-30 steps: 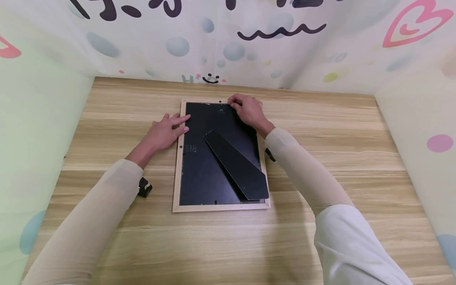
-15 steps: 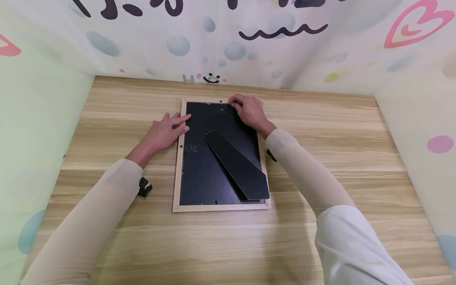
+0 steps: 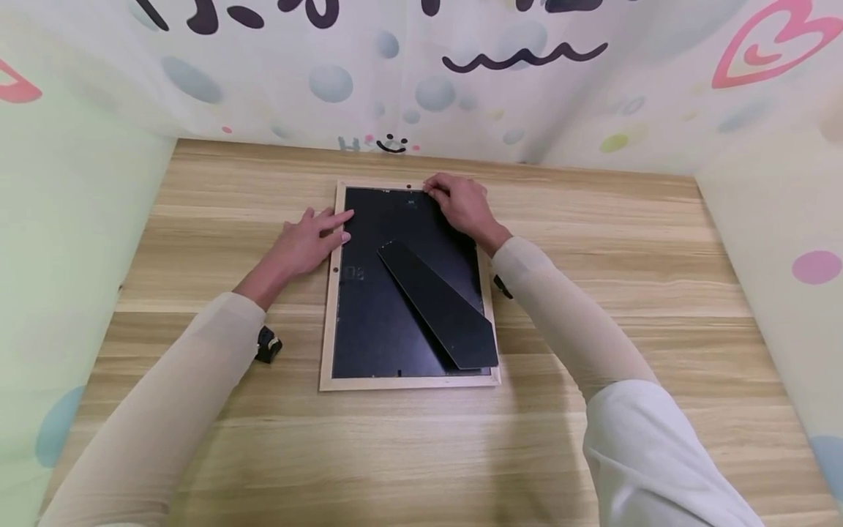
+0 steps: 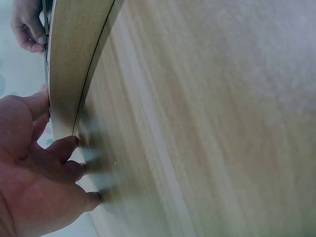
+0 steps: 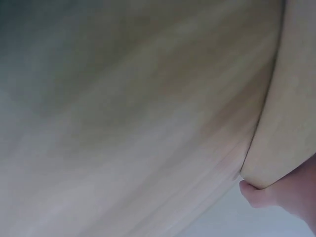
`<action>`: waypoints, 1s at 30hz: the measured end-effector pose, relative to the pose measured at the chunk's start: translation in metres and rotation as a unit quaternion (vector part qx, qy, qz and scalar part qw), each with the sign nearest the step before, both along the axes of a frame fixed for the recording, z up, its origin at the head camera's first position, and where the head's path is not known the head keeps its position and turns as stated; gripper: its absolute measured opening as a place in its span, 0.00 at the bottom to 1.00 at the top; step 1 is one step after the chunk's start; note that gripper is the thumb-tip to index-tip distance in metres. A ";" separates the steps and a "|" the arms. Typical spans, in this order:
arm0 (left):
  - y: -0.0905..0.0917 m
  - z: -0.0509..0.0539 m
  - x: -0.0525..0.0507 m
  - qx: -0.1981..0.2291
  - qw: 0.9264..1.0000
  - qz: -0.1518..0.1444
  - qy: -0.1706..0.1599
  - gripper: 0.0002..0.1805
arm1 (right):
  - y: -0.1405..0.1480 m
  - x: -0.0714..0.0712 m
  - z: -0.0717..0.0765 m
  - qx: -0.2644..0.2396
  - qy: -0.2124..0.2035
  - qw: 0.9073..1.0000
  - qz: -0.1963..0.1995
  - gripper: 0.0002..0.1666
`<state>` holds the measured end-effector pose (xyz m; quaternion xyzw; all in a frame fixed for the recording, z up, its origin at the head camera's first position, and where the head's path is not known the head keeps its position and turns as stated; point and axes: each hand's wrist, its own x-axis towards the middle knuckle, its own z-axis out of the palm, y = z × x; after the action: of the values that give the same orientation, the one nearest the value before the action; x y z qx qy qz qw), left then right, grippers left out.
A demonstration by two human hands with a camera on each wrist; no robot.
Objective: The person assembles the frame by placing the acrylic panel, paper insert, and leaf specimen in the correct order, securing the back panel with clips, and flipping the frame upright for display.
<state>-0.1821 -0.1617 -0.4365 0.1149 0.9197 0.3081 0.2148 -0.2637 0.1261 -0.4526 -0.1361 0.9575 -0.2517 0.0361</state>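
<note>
A picture frame [image 3: 328, 322] lies face down on the wooden table, its pale wood border round a black backing board [image 3: 369, 329]. The black easel stand [image 3: 441, 307] slants across the board to the lower right. My left hand [image 3: 306, 241] rests at the left border with fingers spread; thumb and index finger reach over the edge onto the board. In the left wrist view, other fingertips touch the table beside the frame's side. My right hand [image 3: 461, 203] has curled fingers, thumb and index finger pinching at the top border near the right corner. Whatever is between those fingertips is hidden.
The wood-grain table [image 3: 626, 293] extends round the frame. A patterned white wall sheet [image 3: 474, 110] rises behind it, with pale walls at both sides. Black wrist devices [image 3: 268, 345] show beside both forearms.
Both hands keep their places on the frame, and the frame and stand lie as before. Only a very slight shift of the whole view shows.
</note>
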 end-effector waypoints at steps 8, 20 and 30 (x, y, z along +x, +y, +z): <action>-0.007 0.000 0.001 0.004 1.000 0.004 0.001 0.30 | -0.004 -0.005 0.000 -0.028 -0.031 0.999 0.011 0.11; -0.002 -0.013 0.001 0.003 1.000 0.004 0.000 0.29 | 0.001 -0.009 0.001 -0.081 -0.131 0.988 0.004 0.13; 0.000 -0.014 -0.004 -0.020 1.000 0.000 0.014 0.29 | 0.009 -0.018 0.002 -0.075 -0.136 0.987 0.040 0.16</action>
<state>-0.1861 -0.1616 -0.4506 0.1149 0.9287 0.2876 0.2041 -0.2813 0.1351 -0.4505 -0.1408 0.9162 -0.3369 0.1652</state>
